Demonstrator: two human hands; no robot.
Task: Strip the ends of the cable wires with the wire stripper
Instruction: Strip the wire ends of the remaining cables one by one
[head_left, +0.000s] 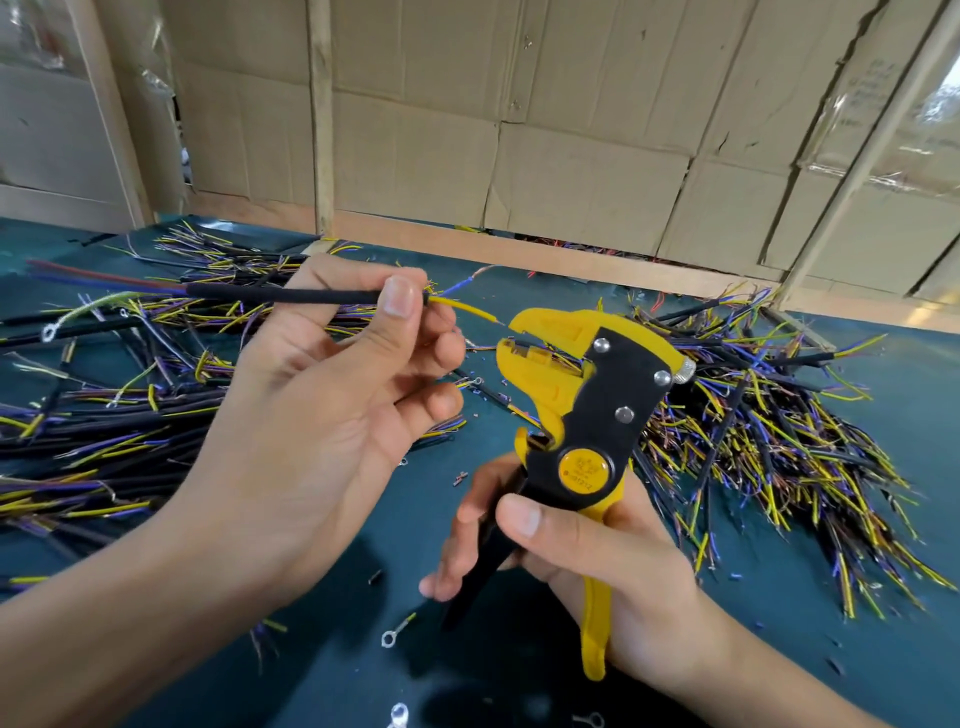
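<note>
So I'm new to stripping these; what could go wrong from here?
The yellow wire bends as it nears the wire stripper, so it may miss the open jaws. The left hand pinches the black cable close to them, so its fingertips could get nipped when the right hand squeezes.

Cardboard wall (571, 104) behind teal table (363, 649)

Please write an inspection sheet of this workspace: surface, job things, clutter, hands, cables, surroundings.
Surface: dark green table.
Job's things: yellow-black wire stripper, mouth apart; black cable, its yellow wire near the mouth, not inside.
Clutter: loose ring terminals, insulation bits.
Hands: left hand pinches the cable; right hand grips the stripper handles.
Cables: left pile; right pile.
Surroundings: cardboard wall, wooden posts.
</note>
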